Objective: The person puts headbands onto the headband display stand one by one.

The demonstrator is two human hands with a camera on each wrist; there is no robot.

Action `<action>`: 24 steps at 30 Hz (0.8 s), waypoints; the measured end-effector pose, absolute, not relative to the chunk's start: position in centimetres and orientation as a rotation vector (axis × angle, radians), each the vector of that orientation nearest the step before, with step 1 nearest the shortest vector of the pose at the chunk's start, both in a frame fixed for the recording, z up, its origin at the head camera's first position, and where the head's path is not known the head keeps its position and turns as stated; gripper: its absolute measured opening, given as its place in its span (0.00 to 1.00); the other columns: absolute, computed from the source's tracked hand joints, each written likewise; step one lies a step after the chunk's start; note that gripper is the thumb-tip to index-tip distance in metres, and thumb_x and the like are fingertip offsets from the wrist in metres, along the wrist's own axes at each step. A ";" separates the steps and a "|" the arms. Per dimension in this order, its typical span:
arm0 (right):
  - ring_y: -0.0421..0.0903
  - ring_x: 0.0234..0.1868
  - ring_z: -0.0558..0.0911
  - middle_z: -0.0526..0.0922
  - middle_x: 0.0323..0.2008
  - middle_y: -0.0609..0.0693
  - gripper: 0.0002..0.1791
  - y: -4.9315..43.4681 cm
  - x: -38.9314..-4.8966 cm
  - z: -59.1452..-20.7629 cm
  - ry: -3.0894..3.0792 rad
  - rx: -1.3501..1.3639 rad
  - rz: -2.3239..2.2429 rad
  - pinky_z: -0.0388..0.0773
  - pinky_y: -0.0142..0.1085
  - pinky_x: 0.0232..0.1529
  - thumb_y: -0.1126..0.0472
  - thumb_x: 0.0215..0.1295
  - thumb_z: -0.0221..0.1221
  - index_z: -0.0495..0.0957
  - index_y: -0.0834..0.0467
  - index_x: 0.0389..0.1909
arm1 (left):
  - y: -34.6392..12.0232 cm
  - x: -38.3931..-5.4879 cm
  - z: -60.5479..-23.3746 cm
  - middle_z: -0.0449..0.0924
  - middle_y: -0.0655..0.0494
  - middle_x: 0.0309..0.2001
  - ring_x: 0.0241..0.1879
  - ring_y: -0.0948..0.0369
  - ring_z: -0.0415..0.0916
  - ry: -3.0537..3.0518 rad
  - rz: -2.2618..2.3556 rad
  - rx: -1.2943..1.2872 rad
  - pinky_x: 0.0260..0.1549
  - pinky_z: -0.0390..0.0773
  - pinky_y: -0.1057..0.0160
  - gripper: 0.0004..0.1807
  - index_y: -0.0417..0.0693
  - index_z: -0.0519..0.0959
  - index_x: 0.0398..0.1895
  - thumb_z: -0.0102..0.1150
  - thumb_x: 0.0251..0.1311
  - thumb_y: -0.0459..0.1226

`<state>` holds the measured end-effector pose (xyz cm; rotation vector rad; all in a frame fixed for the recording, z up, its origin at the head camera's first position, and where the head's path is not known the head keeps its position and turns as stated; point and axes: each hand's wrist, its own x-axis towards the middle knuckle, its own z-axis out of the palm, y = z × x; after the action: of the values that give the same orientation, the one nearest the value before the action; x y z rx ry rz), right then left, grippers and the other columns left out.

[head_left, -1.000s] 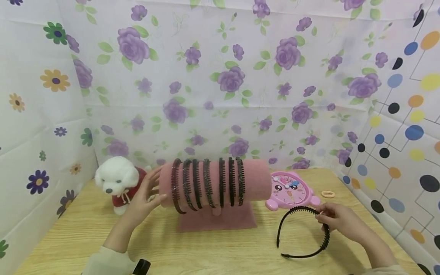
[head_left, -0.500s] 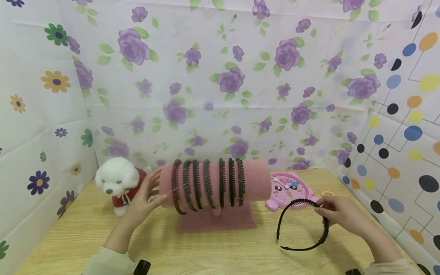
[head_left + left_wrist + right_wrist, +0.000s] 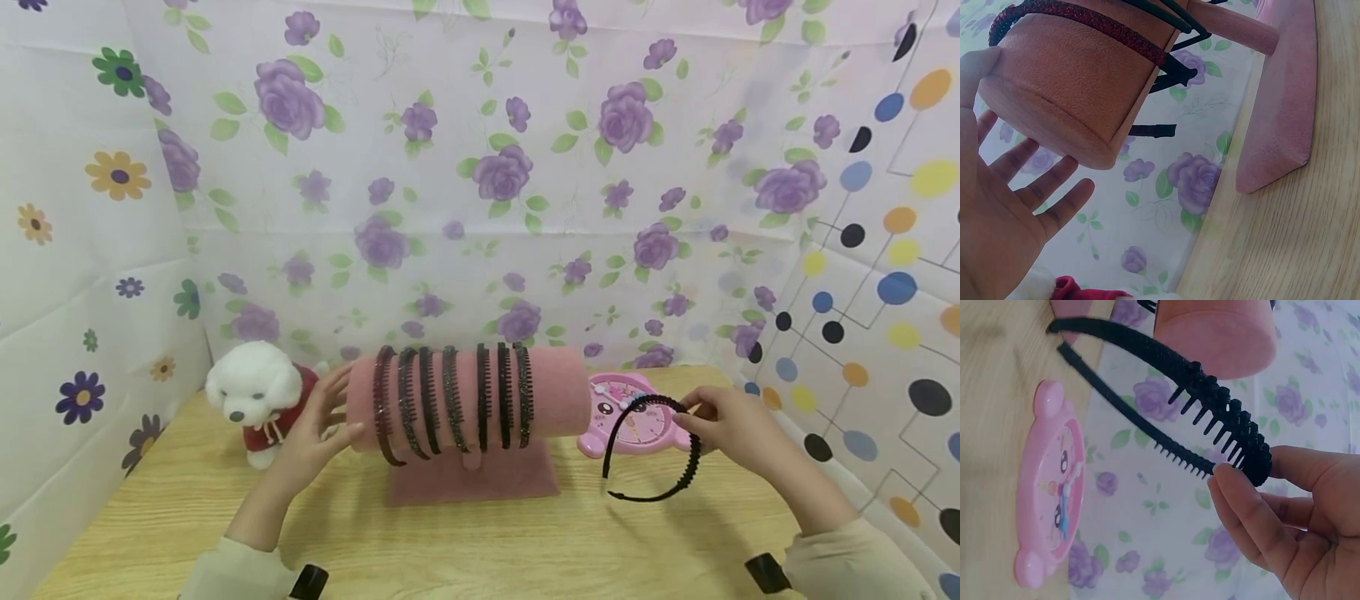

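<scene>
My right hand pinches a black toothed headband between thumb and fingers, holding it up in front of the pink clock. In the right wrist view, the headband points its free ends away from the hand, teeth inward. A pink plush headband stand carries several dark headbands side by side, the leftmost a glittery dark red. Against the roll's left end rests my left hand, thumb at the upper edge and fingers spread along the end face, as the left wrist view shows.
A pink cartoon clock lies behind the held headband, partly overlapped by it. Left of the stand sits a white plush dog in a red top, close to my left hand. Patterned cloth walls the wooden table.
My right hand has raised the headband off the table and moved it slightly left, over the clock in view. The tan ring behind has become hidden. The left hand stays on the roll's end.
</scene>
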<state>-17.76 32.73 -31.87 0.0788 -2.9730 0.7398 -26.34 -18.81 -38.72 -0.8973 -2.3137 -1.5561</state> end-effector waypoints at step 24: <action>0.41 0.22 0.83 0.85 0.27 0.52 0.18 27.1 -21.5 -27.1 -2.887 0.153 0.630 0.82 0.42 0.35 0.53 0.65 0.60 0.78 0.65 0.42 | -18.8 -26.4 -38.7 0.55 0.42 0.72 0.58 0.71 0.65 -2.310 -1.567 -0.904 0.50 0.75 0.61 0.42 0.58 0.46 0.76 0.53 0.63 0.28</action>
<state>-21.50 27.07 -27.06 0.1530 -2.8871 0.6302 -26.36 -18.79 -38.69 -0.9041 -2.3096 -1.5674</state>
